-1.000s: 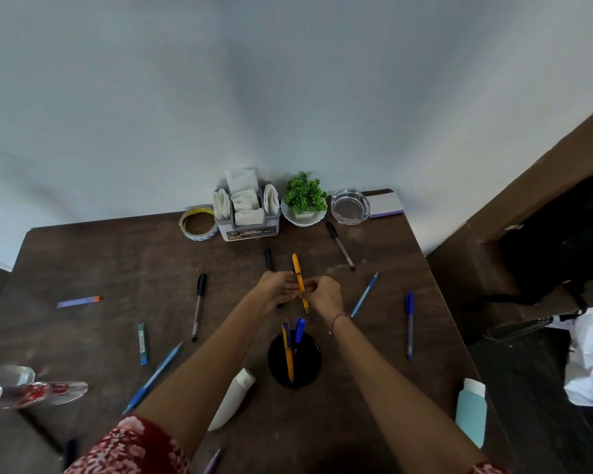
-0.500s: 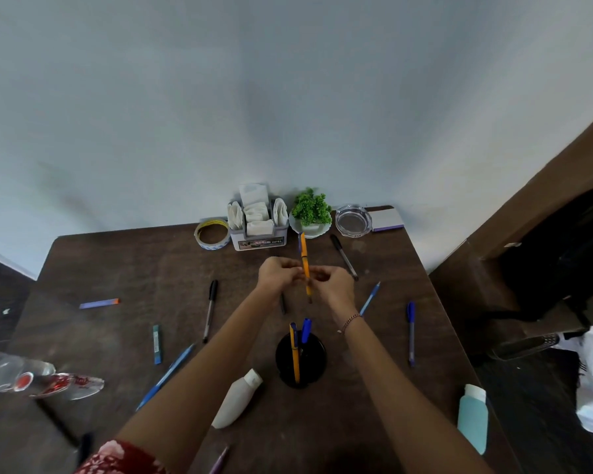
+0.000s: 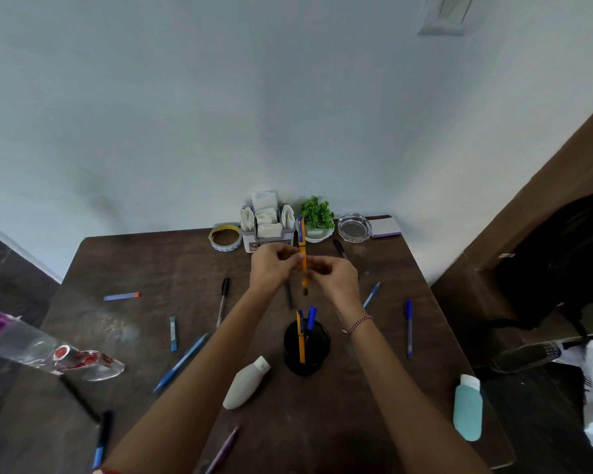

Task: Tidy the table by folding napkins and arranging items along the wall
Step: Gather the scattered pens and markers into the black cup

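An orange pen with a blue cap stands nearly upright in the air above the dark wooden table. My left hand pinches its middle from the left, and my right hand holds it from the right, fingers curled. Below my hands a black pen holder contains an orange pen and a blue one. Several loose pens lie around, such as a black pen and a blue pen. A grey napkin holder with white napkins stands at the wall.
Along the wall sit a tape roll, a small green plant, a glass ashtray and a notepad. A white bottle lies near the holder, a teal bottle at the right edge, a clear bottle at left.
Both hands have lifted the orange pen off the table and turned it more upright, moving it away from me toward the wall. The view has tilted upward.
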`<act>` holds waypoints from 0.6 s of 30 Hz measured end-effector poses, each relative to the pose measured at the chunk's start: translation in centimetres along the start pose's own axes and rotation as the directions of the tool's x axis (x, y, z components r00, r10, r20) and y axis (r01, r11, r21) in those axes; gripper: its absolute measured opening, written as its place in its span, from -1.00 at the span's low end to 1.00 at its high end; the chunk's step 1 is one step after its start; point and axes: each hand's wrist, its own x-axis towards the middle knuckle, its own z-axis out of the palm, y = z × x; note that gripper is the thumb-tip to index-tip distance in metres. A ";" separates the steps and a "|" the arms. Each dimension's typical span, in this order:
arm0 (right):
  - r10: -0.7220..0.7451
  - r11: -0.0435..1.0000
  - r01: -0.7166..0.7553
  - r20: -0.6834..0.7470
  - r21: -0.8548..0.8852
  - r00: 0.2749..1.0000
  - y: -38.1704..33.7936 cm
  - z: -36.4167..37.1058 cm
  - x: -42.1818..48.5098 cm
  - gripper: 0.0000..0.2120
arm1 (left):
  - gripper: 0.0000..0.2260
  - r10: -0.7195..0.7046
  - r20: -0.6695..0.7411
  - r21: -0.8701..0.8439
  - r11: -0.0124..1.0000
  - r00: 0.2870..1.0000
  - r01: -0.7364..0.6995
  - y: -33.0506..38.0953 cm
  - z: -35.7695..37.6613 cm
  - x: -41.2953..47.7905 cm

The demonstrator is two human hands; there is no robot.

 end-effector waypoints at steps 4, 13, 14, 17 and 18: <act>-0.036 0.999 0.036 0.044 0.003 0.998 0.2 0.0 -1.7 -0.81 | -0.85 0.062 -0.027 0.089 0.994 0.998 -0.059 -0.3 -0.6 -2.0; -0.181 0.981 0.189 -0.149 0.044 0.972 -1.2 -0.5 -4.7 -0.66 | -0.88 0.178 0.037 0.267 0.946 0.983 -0.182 -2.9 -0.2 -6.7; -0.198 0.979 0.202 -0.139 0.015 0.970 -1.1 -0.5 -4.8 -0.67 | -0.87 0.183 0.054 0.275 0.942 0.982 -0.191 -3.2 0.0 -7.1; -0.229 0.972 0.221 -0.120 -0.080 0.966 -0.6 -0.2 -5.5 -0.76 | -0.87 0.184 0.066 0.277 0.941 0.981 -0.195 -4.0 0.3 -8.0; -0.229 0.971 0.218 -0.119 -0.103 0.966 -0.4 -0.1 -5.7 -0.78 | -0.87 0.185 0.068 0.280 0.939 0.980 -0.197 -4.3 0.4 -8.2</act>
